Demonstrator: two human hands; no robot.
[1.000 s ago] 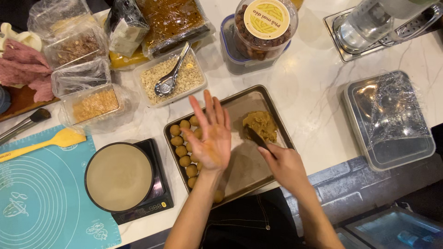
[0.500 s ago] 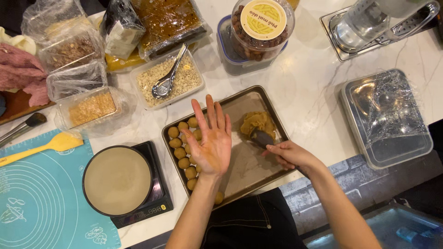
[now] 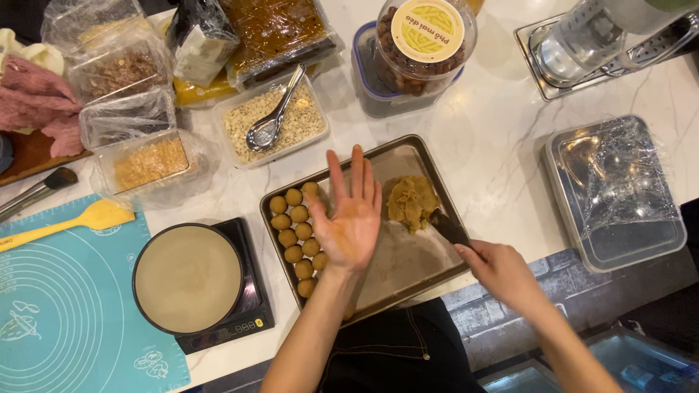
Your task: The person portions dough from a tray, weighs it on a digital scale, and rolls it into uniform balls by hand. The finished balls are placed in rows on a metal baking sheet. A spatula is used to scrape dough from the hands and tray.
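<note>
I see my left hand [image 3: 351, 218] spread flat, palm up, over the baking tray [image 3: 421, 266]. My right hand [image 3: 502, 273], at four o'clock of the tray, grips what looks like a dark scraper [image 3: 449, 227] whose tip touches the dough lump [image 3: 411, 203]. Rolled balls [image 3: 295, 236] line the tray's nine o'clock edge.

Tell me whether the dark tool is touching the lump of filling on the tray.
Touching. The head view shows the dark tool, held by the right hand, with its tip meeting the lump's edge, no gap.
</note>
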